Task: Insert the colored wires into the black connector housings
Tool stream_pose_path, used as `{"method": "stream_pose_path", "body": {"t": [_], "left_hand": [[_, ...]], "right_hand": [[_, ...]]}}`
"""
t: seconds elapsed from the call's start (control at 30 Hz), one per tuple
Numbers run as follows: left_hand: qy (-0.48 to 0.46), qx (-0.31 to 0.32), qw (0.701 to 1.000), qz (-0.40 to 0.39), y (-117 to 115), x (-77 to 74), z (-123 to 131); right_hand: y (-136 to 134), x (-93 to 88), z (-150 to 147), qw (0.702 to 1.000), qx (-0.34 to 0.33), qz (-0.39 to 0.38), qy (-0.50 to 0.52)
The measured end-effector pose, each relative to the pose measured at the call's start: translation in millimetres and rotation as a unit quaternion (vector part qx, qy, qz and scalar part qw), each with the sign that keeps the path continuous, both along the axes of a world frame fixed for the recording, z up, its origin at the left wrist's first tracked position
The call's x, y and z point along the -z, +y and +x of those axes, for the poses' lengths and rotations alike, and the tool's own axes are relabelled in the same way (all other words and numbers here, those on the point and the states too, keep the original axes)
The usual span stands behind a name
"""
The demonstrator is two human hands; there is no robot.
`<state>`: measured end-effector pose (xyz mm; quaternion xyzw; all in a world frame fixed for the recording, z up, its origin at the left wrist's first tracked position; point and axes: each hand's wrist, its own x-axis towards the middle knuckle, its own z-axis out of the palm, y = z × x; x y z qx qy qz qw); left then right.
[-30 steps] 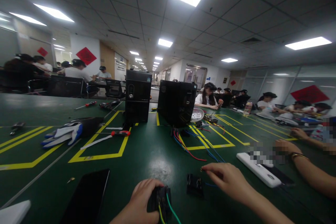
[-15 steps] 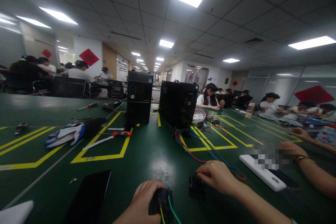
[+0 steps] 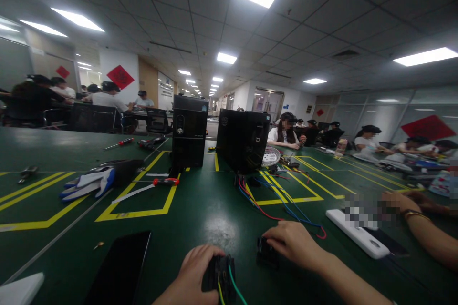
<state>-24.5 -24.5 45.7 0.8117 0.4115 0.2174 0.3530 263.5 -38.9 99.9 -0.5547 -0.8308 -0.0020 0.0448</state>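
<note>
At the bottom of the head view, my left hand (image 3: 191, 274) is wrapped round a small black socket part (image 3: 220, 274) with a green and a yellow wire coming out of it. My right hand (image 3: 295, 243) lies just right of it, fingers curled over a second small black part (image 3: 265, 252) on the green table (image 3: 200, 209). Red and blue wires (image 3: 275, 205) run from near that hand back to a black computer case (image 3: 242, 139).
A dark phone (image 3: 119, 269) lies at my left. A co-worker's arm (image 3: 425, 233) reaches over a white power strip (image 3: 359, 233) on the right. Farther off are a second black case (image 3: 189, 129), work gloves (image 3: 89, 182), a red-handled screwdriver (image 3: 162, 182), yellow floor-tape boxes and seated people.
My right hand drew back toward me and settled onto the loose black part, after reaching out with fingers extended. My left hand kept its grip.
</note>
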Motion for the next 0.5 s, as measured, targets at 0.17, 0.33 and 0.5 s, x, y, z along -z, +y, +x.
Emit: {"method": "stream_pose_path", "body": {"t": [0.17, 0.33, 0.5], "left_hand": [[0.001, 0.003, 1.000, -0.002, 0, -2.4, 0], [0.027, 0.008, 1.000, -0.008, -2, -9.6, 2], [0.027, 0.012, 0.999, -0.013, -2, -8.4, 1]], "right_hand": [[2, 1.3, 1, 1.000, 0.012, -0.003, 0.006], [-2, -3.5, -2, 1.000, 0.017, -0.018, -0.007], [-13, -6.4, -8, 0.999, 0.032, -0.023, -0.012]]}}
